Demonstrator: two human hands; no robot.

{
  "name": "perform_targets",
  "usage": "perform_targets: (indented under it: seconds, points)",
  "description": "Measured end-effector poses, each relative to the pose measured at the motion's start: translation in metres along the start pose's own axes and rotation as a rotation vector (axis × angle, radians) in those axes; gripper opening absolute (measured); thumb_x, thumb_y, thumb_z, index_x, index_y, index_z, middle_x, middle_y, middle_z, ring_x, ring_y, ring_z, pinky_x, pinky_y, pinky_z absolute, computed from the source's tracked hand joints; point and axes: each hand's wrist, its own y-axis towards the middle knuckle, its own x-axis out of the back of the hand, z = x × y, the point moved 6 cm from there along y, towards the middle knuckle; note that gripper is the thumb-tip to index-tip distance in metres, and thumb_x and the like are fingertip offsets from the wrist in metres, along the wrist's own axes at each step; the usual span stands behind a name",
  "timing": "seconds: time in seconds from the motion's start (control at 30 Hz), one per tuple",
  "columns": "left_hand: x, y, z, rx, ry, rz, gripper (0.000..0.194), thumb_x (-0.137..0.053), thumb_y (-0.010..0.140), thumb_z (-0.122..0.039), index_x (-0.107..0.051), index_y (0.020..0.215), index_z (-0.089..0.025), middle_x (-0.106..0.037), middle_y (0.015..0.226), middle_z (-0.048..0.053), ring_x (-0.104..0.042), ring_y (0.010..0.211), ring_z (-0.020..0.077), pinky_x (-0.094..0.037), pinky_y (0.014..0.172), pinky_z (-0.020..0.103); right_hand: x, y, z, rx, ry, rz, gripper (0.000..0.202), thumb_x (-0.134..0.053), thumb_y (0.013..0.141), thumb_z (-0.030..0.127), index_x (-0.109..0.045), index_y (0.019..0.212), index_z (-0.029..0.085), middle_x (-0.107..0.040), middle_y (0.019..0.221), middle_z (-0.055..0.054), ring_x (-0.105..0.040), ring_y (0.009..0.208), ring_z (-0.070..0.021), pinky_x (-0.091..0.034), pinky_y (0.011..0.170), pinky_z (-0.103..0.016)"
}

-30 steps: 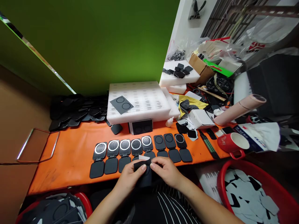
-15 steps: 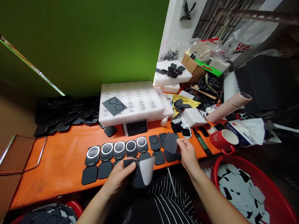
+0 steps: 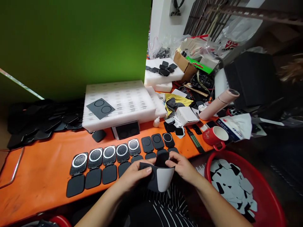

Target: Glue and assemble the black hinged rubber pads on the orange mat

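Note:
My left hand [image 3: 139,173] is closed on the left part of a bent dark sheet [image 3: 153,177] with a pale backing area [image 3: 164,179] facing up. At the sheet's right edge is my right hand [image 3: 181,165], its fingers pinched around a small dark piece [image 3: 162,158] that stands partly behind the sheet. Just beyond both hands, a row of hinged black holders lies along the table edge. Those on the left show white rings [image 3: 80,160] over a grid; two farther right have plain dark covers [image 3: 147,144], and the last one [image 3: 168,139] shows a ring again.
Behind the row, a white foam block [image 3: 123,101] carries a dark sheet with two circles [image 3: 100,108]. Right of it are a small bottle [image 3: 156,122], a red mug [image 3: 216,137] and a pink tumbler [image 3: 219,104]. A red basin [image 3: 267,192] of pale scraps is at lower right.
My right hand has come down and left to the bent sheet with the dark piece. The ringed holder it covered now shows. The camera view has shifted right.

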Motion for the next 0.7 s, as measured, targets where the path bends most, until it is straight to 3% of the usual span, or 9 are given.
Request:
perform_targets:
  seconds: [0.13,0.23,0.3,0.37,0.5,0.7]
  points:
    - [-0.008,0.022,-0.003,-0.141,0.527,-0.132,0.019,-0.061,0.079,-0.035,-0.069,0.086,-0.019,-0.043,0.141,0.011,-0.049,0.12,0.0291,-0.034,0.102,0.042,0.054,0.014,-0.022,-0.068,0.046,-0.278,0.03,-0.059,0.077,0.048,-0.049,0.073,0.021,-0.048,0.067,0.003,-0.047,0.065,-0.0137,-0.041,0.063,-0.026]
    - [-0.04,0.045,0.005,-0.212,0.956,0.075,0.019,-0.054,0.085,-0.027,-0.068,0.095,-0.022,-0.055,0.131,0.008,-0.051,0.118,0.0246,-0.035,0.102,0.04,0.073,0.037,-0.039,-0.111,0.131,-0.266,0.037,-0.066,0.067,0.053,-0.048,0.075,0.022,-0.046,0.066,0.004,-0.046,0.061,-0.0135,-0.04,0.056,-0.025]
    - [-0.06,0.06,0.016,-0.239,1.15,0.241,0.021,-0.051,0.087,-0.025,-0.066,0.101,-0.022,-0.057,0.128,0.008,-0.051,0.119,0.0236,-0.036,0.103,0.04,0.074,0.051,-0.046,-0.127,0.157,-0.199,0.039,-0.068,0.064,0.053,-0.048,0.075,0.021,-0.044,0.063,0.005,-0.045,0.059,-0.0126,-0.038,0.053,-0.025]
    - [-0.069,0.072,0.027,-0.242,1.287,0.311,0.023,-0.05,0.088,-0.025,-0.065,0.104,-0.021,-0.052,0.133,0.01,-0.045,0.125,0.0256,-0.032,0.105,0.044,0.073,0.059,-0.051,-0.13,0.162,-0.145,0.038,-0.068,0.063,0.052,-0.049,0.073,0.021,-0.043,0.062,0.006,-0.043,0.058,-0.0115,-0.038,0.054,-0.024]
    - [-0.065,0.088,0.046,-0.2,1.449,0.294,0.026,-0.05,0.088,-0.03,-0.064,0.106,-0.017,-0.038,0.143,0.015,-0.03,0.134,0.0315,-0.025,0.108,0.052,0.071,0.066,-0.062,-0.147,0.159,-0.09,0.034,-0.067,0.065,0.047,-0.048,0.07,0.02,-0.042,0.062,0.006,-0.041,0.057,-0.0099,-0.036,0.054,-0.023]
    - [-0.055,0.09,0.058,-0.193,1.462,0.263,0.025,-0.049,0.089,-0.03,-0.065,0.105,-0.019,-0.036,0.144,0.013,-0.028,0.135,0.0286,-0.021,0.11,0.05,0.07,0.069,-0.072,-0.167,0.13,-0.003,0.032,-0.065,0.067,0.045,-0.046,0.068,0.019,-0.041,0.059,0.007,-0.04,0.056,-0.0096,-0.034,0.054,-0.023]
